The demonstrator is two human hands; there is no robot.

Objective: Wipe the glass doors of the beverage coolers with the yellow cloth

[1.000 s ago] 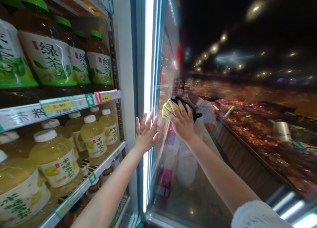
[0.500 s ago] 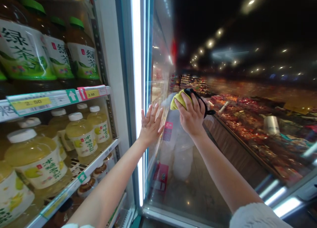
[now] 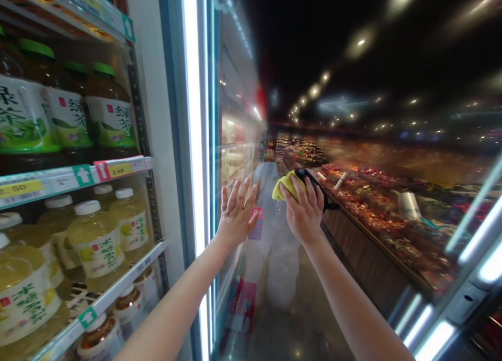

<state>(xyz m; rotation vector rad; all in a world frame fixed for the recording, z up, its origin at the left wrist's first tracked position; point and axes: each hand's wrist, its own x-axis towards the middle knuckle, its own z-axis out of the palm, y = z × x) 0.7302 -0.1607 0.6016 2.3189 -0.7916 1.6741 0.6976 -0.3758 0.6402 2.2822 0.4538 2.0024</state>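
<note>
A glass cooler door [image 3: 270,319] stands in front of me, showing faint reflections. My left hand [image 3: 236,217] lies flat on or close to the glass, fingers spread and nothing in it, just right of a bright vertical light strip [image 3: 192,115]. To its right, my right hand [image 3: 304,212] presses a yellow cloth [image 3: 281,188] with a black part against the pane. My fingers are bent over the cloth, and the palm side is hidden. A pink label [image 3: 257,225] shows on the glass beside my left thumb.
At left, cooler shelves hold green-capped tea bottles [image 3: 110,110] above white-capped yellow drink bottles [image 3: 96,240]; price strips [image 3: 120,170] run along the shelf edges. Beyond the glass, a long display bin [image 3: 376,209] is heaped with packaged goods. Bright light tubes [image 3: 435,340] show at lower right.
My view has turned up and to the right, so the shelves sit lower and farther left. My right hand has moved slightly down the glass with the cloth. My left hand stays spread.
</note>
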